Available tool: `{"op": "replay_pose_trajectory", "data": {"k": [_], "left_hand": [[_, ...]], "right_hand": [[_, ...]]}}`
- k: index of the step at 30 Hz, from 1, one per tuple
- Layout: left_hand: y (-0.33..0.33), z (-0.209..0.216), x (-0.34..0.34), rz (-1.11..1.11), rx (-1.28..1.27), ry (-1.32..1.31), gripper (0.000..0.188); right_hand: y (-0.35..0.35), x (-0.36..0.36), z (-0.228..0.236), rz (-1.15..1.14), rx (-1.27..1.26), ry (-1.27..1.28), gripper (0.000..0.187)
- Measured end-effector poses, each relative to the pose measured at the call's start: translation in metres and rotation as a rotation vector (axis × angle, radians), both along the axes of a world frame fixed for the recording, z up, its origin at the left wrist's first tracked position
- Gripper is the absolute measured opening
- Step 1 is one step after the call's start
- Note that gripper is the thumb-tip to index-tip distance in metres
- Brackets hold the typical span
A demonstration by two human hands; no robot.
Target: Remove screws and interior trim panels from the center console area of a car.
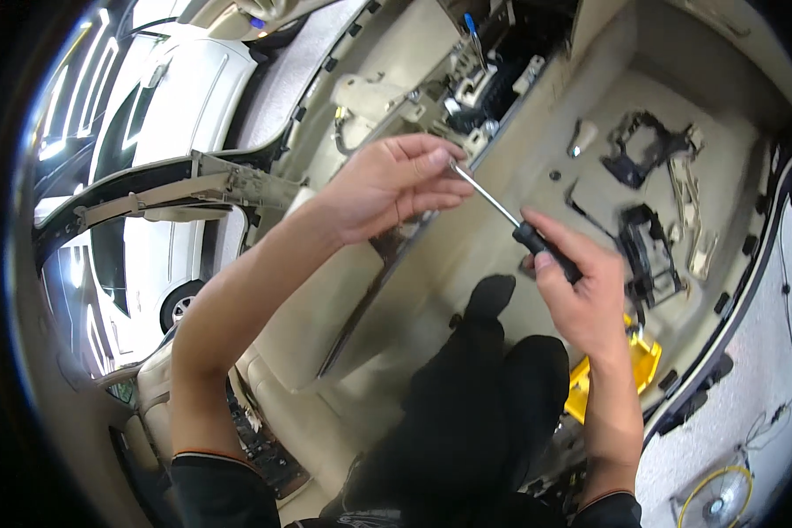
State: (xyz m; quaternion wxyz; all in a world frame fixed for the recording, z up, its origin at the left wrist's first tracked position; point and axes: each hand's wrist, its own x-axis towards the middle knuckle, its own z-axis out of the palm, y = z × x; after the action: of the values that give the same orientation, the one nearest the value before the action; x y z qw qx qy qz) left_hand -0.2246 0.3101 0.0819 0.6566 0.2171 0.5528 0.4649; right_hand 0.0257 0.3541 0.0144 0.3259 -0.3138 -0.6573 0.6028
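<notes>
My right hand (581,277) is closed round the black handle of a screwdriver (495,202). The metal shaft slants up and left toward my left hand (400,180). There, the thumb and forefinger pinch at the shaft's tip, and the other fingers are partly curled. Whether a small part sits at the tip between them is too small to tell. Both hands are held up above the beige car floor, in front of my dark-clothed legs (466,405).
Black plastic brackets (647,251) and beige trim pieces (691,216) lie on the floor at right. A yellow tray (647,359) stands by my right forearm. The stripped centre console (480,106) shows metal and wiring. A white car (176,97) and a yellow fan (722,502) are outside.
</notes>
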Motion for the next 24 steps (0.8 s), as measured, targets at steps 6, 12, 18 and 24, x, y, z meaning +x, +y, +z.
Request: {"op": "replay_pose_trajectory", "data": {"k": [6,12,18,24], "left_hand": [[0.021,-0.013,-0.031,-0.024,-0.017,-0.021,0.02],[0.045,-0.019,-0.039,-0.049,-0.038,0.144,0.017],[0.063,-0.023,-0.072,-0.206,-0.001,0.408,0.013],[0.072,-0.033,-0.111,-0.396,0.105,0.721,0.016]], "right_hand": [[0.036,-0.023,0.003,0.119,0.067,-0.062,0.036],[0.059,-0.039,-0.01,0.152,-0.265,0.032,0.031],[0.12,-0.067,-0.006,0.28,-0.733,0.141,0.027],[0.134,-0.122,0.016,0.155,-0.375,0.106,0.018]]}}
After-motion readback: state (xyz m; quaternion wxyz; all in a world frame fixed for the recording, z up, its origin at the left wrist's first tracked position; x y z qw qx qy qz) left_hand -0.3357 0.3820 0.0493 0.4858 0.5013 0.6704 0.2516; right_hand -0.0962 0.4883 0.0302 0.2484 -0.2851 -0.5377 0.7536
